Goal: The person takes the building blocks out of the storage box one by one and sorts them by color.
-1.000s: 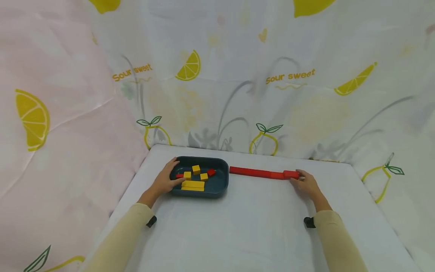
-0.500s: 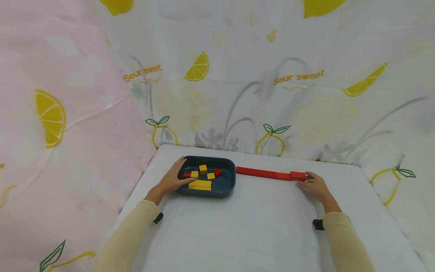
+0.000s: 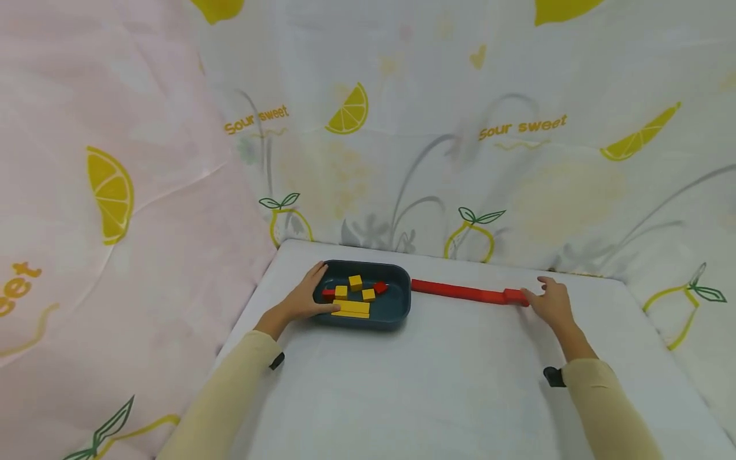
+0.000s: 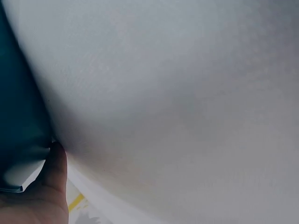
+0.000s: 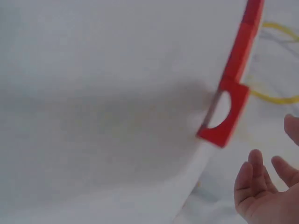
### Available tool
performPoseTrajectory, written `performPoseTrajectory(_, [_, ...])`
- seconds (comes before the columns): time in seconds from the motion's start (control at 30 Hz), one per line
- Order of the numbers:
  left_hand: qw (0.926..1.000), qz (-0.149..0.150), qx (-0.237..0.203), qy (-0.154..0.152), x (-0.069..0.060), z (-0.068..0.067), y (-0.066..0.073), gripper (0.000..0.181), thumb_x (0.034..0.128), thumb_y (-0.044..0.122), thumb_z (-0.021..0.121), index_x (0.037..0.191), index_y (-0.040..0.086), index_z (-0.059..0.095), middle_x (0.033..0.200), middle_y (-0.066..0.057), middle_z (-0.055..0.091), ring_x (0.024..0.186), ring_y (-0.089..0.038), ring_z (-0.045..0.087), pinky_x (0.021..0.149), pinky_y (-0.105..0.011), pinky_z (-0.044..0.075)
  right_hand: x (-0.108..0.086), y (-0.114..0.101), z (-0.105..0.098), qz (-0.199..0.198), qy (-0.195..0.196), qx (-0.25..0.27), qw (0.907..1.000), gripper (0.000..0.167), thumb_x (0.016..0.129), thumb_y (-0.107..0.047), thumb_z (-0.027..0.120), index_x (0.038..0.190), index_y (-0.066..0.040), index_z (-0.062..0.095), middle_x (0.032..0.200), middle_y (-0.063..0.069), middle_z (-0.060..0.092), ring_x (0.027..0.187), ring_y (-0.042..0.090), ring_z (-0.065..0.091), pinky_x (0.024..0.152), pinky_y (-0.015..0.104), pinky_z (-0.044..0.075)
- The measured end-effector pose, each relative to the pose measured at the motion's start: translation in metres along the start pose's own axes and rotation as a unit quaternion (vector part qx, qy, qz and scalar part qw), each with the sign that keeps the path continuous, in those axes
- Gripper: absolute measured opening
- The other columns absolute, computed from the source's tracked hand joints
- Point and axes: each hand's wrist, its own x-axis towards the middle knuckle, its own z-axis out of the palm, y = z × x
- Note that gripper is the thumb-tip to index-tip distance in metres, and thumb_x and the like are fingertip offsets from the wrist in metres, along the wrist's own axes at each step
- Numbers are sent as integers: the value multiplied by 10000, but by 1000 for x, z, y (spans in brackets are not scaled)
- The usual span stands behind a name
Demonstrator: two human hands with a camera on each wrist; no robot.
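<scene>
My left hand (image 3: 302, 300) holds the left end of a dark blue tray (image 3: 400, 313), fingers at its far rim and thumb at the near side. In the left wrist view, a digit (image 4: 55, 172) lies against the tray wall (image 4: 21, 107). Inside the tray are small yellow cubes (image 3: 355, 282), long yellow blocks (image 3: 352, 308) and a red block (image 3: 380, 287). My right hand (image 3: 553, 303) is open beside a red arch block (image 3: 515, 297) at the right end of a row of red blocks (image 3: 451, 290). In the right wrist view its fingers are apart from the arch block (image 5: 233, 112), whose half-round cutout shows.
A white-covered table (image 3: 437, 383) spreads in front of both arms. Behind it hangs a lemon-print cloth (image 3: 414, 179), and a pinkish cloth (image 3: 52, 223) hangs at the left. The red row runs rightward from beside the tray, near the table's back edge.
My right hand has let go of the red arch block and spread its fingers. The whole head view has shifted, so things appear farther right. My left hand stays at the tray.
</scene>
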Motion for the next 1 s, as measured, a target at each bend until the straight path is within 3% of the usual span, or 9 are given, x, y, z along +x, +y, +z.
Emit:
performPoseTrajectory(0.1, [10000,-28,-3,14,-1,-3,-1,1216,734,660,752,1603,140,80,1678,-95,7,1518,-365,146,1175,-624,225,8,-36,7,-539,191,262,9980,571,968,-201,601,1385,143,415,1298,400,464,1098,514,575,915,582,509])
performPoseTrajectory(0.27, [9999,-35,-96,135,0,-6,-1,1202,735,650,755,1602,143,95,1677,-90,23,1519,-355,147,1183,-617,209,11,-114,40,-1601,-104,732,9843,490,959,-155,638,1383,39,486,1290,291,529,1038,417,626,861,516,560])
performPoseTrajectory(0.43, [9998,-66,-178,67,1,-1,0,1211,725,631,778,1602,144,100,1679,-84,19,1525,-345,139,1193,-598,204,-5,-184,103,-3159,-445,1062,9418,418,894,-108,728,1267,26,595,1164,217,622,890,298,674,775,406,591])
performPoseTrajectory(0.5, [9997,-76,-229,46,1,2,0,1213,720,642,778,1603,157,102,1680,-71,21,1525,-339,143,1194,-595,207,-14,-208,131,-3586,-675,1053,9251,384,886,-120,741,1226,18,627,1124,187,646,861,252,676,769,360,589])
performPoseTrajectory(0.57, [9996,-8,-264,62,5,2,2,1213,719,651,775,1603,162,103,1679,-68,25,1524,-340,147,1191,-597,214,-18,-229,151,-3798,-963,1013,9145,367,888,-130,742,1212,11,641,1114,163,653,862,227,672,787,332,582])
performPoseTrajectory(0.7, [9994,186,-295,74,9,1,4,1212,726,628,784,1600,129,110,1675,-97,33,1523,-363,136,1180,-613,225,-22,-261,193,-3830,-1221,756,9125,356,885,-149,749,1199,-6,661,1098,129,660,861,207,666,795,308,572])
performPoseTrajectory(0.8, [9989,274,-367,55,6,-1,2,1204,733,583,804,1598,109,113,1673,-112,33,1524,-372,117,1175,-626,224,-25,-277,218,-3606,-1292,303,9232,390,886,-193,748,1241,-56,662,1129,80,662,922,189,659,819,320,569])
performPoseTrajectory(0.9, [9985,298,-448,37,2,-2,-1,1191,744,549,813,1600,117,107,1673,-115,21,1527,-376,96,1170,-636,224,-27,-288,235,-3436,-1327,-292,9292,425,883,-256,752,1278,-126,662,1149,25,661,966,161,651,814,336,572])
performPoseTrajectory(1.0, [9977,356,-564,117,-2,-2,-2,1174,755,538,810,1599,117,111,1670,-132,19,1524,-393,90,1160,-654,224,-25,-297,244,-3412,-1310,-711,9281,403,888,-295,747,1263,-166,678,1134,-3,640,938,135,649,769,320,572])
